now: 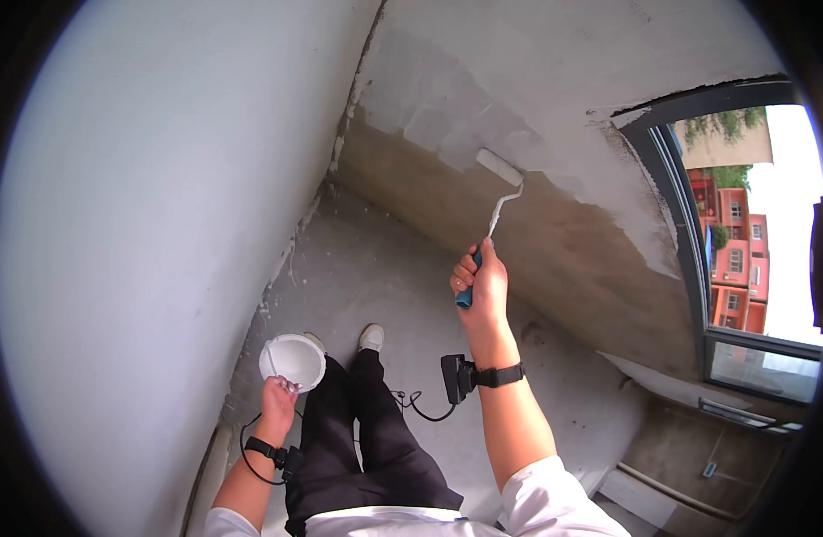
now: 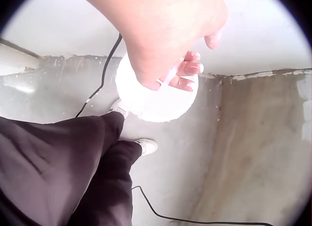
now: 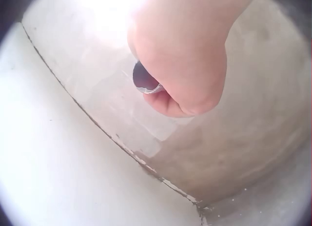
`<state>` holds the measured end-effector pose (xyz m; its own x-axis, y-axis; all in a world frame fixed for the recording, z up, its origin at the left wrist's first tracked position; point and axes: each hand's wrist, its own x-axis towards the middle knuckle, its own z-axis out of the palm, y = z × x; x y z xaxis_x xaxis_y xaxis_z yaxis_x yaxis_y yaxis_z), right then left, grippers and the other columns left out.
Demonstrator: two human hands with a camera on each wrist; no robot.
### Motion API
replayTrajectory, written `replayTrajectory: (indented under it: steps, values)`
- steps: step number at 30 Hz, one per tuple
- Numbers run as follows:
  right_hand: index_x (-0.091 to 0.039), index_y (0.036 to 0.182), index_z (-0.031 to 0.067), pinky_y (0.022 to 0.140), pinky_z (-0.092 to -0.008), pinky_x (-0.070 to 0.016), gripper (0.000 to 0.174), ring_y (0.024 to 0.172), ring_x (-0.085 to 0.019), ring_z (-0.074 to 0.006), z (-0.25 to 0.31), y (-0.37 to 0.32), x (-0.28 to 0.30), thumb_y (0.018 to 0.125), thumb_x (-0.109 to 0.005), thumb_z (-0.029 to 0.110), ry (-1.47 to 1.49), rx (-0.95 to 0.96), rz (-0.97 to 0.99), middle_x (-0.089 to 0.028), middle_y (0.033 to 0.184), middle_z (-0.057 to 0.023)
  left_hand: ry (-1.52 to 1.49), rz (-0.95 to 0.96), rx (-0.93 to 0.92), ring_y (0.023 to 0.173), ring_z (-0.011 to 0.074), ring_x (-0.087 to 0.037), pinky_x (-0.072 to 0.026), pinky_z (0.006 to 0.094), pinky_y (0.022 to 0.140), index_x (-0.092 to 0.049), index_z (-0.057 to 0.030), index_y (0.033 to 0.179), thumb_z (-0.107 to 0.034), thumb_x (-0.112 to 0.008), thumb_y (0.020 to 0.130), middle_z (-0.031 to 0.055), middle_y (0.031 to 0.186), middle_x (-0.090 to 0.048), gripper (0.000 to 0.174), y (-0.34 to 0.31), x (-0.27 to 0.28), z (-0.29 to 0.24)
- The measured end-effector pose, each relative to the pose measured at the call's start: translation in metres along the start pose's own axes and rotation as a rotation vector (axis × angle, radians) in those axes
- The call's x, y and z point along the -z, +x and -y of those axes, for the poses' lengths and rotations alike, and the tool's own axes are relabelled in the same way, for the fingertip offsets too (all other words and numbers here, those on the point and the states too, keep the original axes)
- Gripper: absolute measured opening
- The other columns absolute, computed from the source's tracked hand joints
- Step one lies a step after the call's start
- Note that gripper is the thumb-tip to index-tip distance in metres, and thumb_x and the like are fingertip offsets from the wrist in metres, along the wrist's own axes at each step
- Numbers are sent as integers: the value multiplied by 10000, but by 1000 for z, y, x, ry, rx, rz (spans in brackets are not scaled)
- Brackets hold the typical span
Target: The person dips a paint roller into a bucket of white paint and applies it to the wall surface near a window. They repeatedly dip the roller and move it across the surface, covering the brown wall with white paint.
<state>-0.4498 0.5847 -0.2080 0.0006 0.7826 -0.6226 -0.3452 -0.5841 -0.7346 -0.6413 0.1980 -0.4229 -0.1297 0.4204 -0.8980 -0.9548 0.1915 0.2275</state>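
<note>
A paint roller [image 1: 500, 167] with a white sleeve lies against the wall [image 1: 411, 170], where a fresh whitish coat borders bare brown plaster. My right hand [image 1: 487, 282] grips its teal handle [image 1: 465, 297], arm stretched forward. In the right wrist view the curled fingers [image 3: 168, 105] wrap the dark end of that handle, and the roller's head is hidden. Low on the left, my left hand [image 1: 280, 396] holds a white bucket [image 1: 317, 362] by its handle. The left wrist view shows fingers bent around the white bail, over the bucket's [image 2: 165, 109] bright, overexposed top.
A smooth white wall [image 1: 143, 224] rises close on the left. At the right is a dark-framed window [image 1: 684, 224]. Below, the grey concrete floor [image 1: 340, 259] has paint specks along the wall's foot. A black cable [image 1: 429, 416] hangs near my legs [image 1: 366, 447].
</note>
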Motion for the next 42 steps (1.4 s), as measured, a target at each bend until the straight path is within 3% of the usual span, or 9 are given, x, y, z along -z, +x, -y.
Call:
replayTrajectory:
  steps: [3,5,9,17,19,25,32,42]
  values:
    - [-450,900,94,477,-269,-305,310,516,-337,-87,-17,45,13,1080,-440,346,60,-133,-93,-371,649,21,19,-54,-13,826,215,-557,-412,344,899,-484,-147,753,-257,-562,864,28,751,-531,175,-2,-7,6]
    - [-445,897,96,481,-273,-307,303,517,-335,-89,-26,56,20,1081,-434,337,42,-133,-70,-369,650,20,27,21,-19,826,211,-556,-417,347,899,-480,-146,766,-256,-566,861,22,772,-535,168,4,-1,11]
    - [-447,902,96,486,-272,-307,295,515,-343,-84,-13,26,22,1078,-434,334,-41,-92,-70,-374,640,24,28,-11,-10,822,205,-554,-423,348,898,-480,-147,770,-255,-571,857,16,763,-524,166,-2,-13,15]
    - [-482,914,104,419,-239,-302,320,440,-337,-68,72,-70,50,1079,-456,377,-208,247,52,-377,591,26,-33,-36,-2,821,206,-561,-427,343,896,-480,-148,779,-239,-561,861,1,764,-505,147,-3,-27,25]
    - [-479,917,105,413,-233,-296,321,438,-337,-66,83,-72,63,1078,-461,381,-243,256,56,-378,591,26,-35,-38,-17,820,208,-564,-426,342,893,-481,-148,779,-241,-563,861,2,764,-508,148,-3,-32,28]
    - [-454,904,101,430,-259,-294,330,458,-319,-80,38,-34,80,1086,-441,375,-224,184,-2,-369,597,16,-33,-49,-33,826,210,-568,-425,342,891,-477,-146,776,-245,-566,863,9,772,-523,159,-1,-44,36]
    - [-456,908,98,452,-271,-288,310,494,-306,-86,-2,33,120,1081,-440,355,-86,-47,-105,-351,621,27,-21,-21,-43,827,209,-558,-426,340,895,-467,-144,770,-250,-568,866,16,774,-522,175,-11,-57,39]
    - [-463,901,101,403,-267,-295,322,415,-333,-82,70,-59,85,1081,-449,367,-127,113,-3,-372,568,17,14,-22,-37,815,198,-551,-436,343,898,-468,-148,782,-243,-561,873,8,773,-515,161,-7,-48,53]
